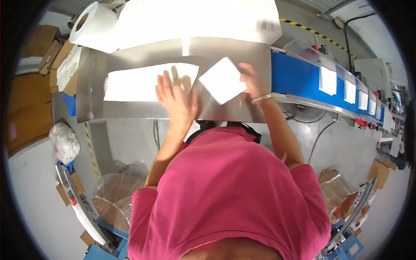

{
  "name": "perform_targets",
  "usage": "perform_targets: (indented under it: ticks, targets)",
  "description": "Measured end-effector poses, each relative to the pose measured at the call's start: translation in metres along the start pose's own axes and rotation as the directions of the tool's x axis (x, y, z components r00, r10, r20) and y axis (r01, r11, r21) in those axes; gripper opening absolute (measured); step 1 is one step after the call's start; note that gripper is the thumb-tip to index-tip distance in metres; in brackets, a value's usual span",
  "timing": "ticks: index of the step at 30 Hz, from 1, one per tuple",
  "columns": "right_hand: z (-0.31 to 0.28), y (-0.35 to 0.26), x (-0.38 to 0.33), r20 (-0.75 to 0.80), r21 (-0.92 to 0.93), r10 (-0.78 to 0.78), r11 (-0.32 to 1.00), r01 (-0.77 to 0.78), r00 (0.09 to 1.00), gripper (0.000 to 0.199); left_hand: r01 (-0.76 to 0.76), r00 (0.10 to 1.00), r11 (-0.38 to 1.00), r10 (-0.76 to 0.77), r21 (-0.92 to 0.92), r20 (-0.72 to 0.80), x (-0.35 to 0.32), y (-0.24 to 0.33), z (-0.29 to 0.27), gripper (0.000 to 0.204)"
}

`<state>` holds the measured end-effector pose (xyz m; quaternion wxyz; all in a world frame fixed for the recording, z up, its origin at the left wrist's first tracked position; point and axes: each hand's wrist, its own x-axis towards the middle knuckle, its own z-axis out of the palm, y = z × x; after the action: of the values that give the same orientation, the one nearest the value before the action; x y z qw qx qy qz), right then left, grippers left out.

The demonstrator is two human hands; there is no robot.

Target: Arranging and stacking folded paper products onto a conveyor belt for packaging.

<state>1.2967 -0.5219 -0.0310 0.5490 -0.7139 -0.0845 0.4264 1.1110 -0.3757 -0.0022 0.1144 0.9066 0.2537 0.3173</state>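
My left hand (175,93) lies with its fingers stretched out on a long row of white, paper-like pieces (130,84), pressing near the row's right end. The row rests on a shiny steel table (143,112). To the right of it, my right hand (252,81) pinches the right edge of a white square sheet (222,81). This square is turned cornerwise over the steel, apart from the row. Whether it is one sheet or a thin folded stack, I cannot tell. Some fingers of my right hand are blurred.
A blue conveyor belt (294,71) adjoins the table's right side, carrying several white squares (328,81) under a clear guard. Along the back lies a broad white stack (195,21) beside a large white roll (89,28). Cardboard boxes (30,108) stand left; a fan (301,113) sits below the conveyor.
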Motion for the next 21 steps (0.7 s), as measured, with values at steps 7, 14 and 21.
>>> perform_targets:
  ticks: [7,14,21]
  targets:
    - [-0.173,0.061,0.023,-0.633,-0.655,-0.49,0.752,-0.076,0.599,0.048,0.011,0.997,1.0,-0.012,0.011,0.073,-0.001,-0.012,-0.004,0.039]
    - [0.026,-0.031,-0.005,-0.2,-0.498,-0.135,0.867,0.018,0.97,0.072,-0.006,0.996,0.999,0.009,-0.038,0.093,-0.005,-0.003,-0.002,0.035]
    - [0.053,0.01,0.022,0.053,-0.23,-0.175,0.956,0.182,0.983,0.057,0.043,0.994,0.999,-0.045,0.014,0.1,0.0,-0.009,-0.009,0.026]
